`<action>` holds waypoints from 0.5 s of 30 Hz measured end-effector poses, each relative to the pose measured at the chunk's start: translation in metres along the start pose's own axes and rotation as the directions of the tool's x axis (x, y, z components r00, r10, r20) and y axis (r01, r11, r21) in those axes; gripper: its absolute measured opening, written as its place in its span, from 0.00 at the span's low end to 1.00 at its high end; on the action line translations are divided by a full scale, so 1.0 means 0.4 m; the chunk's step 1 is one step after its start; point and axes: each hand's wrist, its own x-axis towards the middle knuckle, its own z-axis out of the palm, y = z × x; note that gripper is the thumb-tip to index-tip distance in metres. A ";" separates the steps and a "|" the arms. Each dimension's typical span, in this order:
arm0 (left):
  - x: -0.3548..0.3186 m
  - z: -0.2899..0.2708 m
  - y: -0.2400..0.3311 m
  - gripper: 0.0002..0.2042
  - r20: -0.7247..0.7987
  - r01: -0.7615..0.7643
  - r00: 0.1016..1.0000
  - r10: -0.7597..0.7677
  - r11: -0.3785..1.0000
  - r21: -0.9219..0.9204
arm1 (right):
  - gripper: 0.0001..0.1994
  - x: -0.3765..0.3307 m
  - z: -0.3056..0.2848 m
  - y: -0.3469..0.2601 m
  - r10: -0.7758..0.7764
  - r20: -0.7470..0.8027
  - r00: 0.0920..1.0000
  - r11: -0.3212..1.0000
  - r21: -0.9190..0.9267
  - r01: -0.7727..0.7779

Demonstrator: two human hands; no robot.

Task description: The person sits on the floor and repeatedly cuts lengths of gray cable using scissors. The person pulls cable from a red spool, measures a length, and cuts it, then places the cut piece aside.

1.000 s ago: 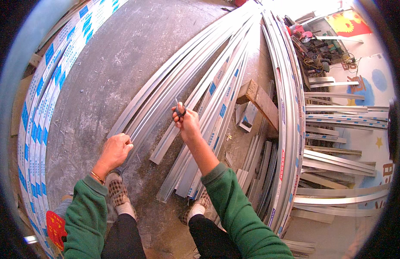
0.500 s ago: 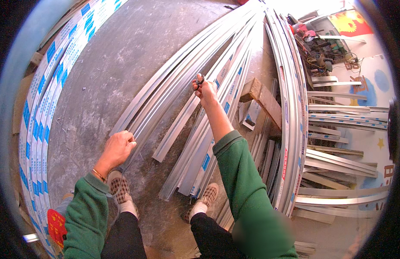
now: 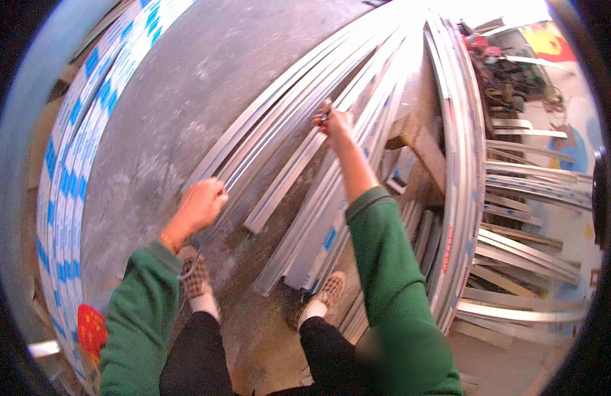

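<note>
My left hand [image 3: 200, 203] is closed, its fingers curled over the near ends of long silvery metal profiles [image 3: 249, 155] on the floor. Whatever it grips, if anything, is hidden. A thin pale cord [image 3: 198, 254] hangs below it. Farther off, my right hand [image 3: 334, 124] is raised over the middle of the profiles, with thumb and fingers closed on a small dark object [image 3: 324, 117]; its kind is too small and blurred to tell. Below that hand, shorter profiles [image 3: 286, 191] lie in a bundle, some with blue-printed film. The profiles fan out from the bright far end.
A wooden block and board [image 3: 424, 153] stand right of the bundle. Beyond them, a long stack of profiles [image 3: 465, 152] runs lengthwise. Cut lengths lie on a rack [image 3: 536, 178] at the right, below tools and cables [image 3: 510, 79]. Blue-and-white wrapped profiles [image 3: 71, 178] line the left side.
The whole view has shifted slightly, so both hands appear a little farther right and higher. Both keep the same closed pose; the right still holds the small dark object.
</note>
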 end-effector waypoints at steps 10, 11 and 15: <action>0.053 -0.074 -0.150 0.13 0.142 0.114 0.984 -0.107 0.992 -0.046 | 0.19 -0.352 0.055 0.112 0.224 0.687 0.691 0.974 -0.162 -0.155; 0.055 -0.075 -0.155 0.13 0.123 0.133 0.984 -0.126 0.990 -0.044 | 0.17 -0.397 0.070 0.131 0.252 0.748 0.613 0.967 -0.169 -0.191; 0.055 -0.078 -0.172 0.14 0.144 0.283 0.952 -0.271 0.957 -0.069 | 0.17 -0.522 0.130 0.191 0.284 0.836 0.470 0.939 -0.342 0.042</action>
